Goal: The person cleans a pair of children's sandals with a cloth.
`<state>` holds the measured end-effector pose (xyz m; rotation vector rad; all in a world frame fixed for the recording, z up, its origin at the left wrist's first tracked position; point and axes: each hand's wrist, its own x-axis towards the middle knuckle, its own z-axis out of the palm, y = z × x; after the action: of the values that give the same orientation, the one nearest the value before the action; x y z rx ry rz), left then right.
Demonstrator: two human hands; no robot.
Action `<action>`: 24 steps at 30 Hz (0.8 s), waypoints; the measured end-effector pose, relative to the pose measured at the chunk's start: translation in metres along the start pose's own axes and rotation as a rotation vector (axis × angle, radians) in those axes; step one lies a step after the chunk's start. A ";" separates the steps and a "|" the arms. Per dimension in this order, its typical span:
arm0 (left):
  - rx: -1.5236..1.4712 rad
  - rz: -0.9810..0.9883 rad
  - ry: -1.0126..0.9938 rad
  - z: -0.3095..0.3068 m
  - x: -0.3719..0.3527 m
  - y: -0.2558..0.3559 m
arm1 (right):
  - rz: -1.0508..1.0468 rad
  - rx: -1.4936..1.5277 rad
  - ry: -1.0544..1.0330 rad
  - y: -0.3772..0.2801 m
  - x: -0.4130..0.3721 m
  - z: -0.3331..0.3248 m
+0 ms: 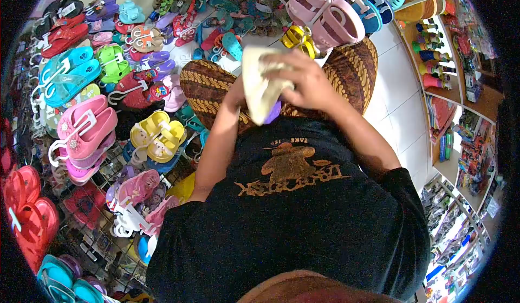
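A cream-coloured cloth [253,81] is held up over my lap, its edges blurred by motion. My right hand [303,81] grips the cloth from the right with bent fingers. Behind the cloth is my left hand [236,92], with only the wrist and a small part of the hand showing; its fingers are hidden. A small purple thing [273,112] sticks out below the cloth, mostly covered, too little of it visible to name. Brown patterned fabric [208,89] covers my legs.
Many sandals, such as a pink pair [89,129] and a yellow pair [158,136], hang on racks at the left. Large pink sandals [338,24] hang just beyond my knees. Wooden shelves [457,94] with goods stand right of the white tiled floor [398,97].
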<state>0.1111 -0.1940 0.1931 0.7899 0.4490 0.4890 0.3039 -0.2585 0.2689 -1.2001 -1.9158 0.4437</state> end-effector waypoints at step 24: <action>-0.589 -0.246 0.016 -0.035 -0.003 -0.021 | 1.245 1.129 0.108 -0.016 -0.018 0.017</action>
<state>0.0952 -0.1892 0.1557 0.1595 0.3825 0.3683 0.2851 -0.2795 0.2608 -1.3388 -0.3361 1.7286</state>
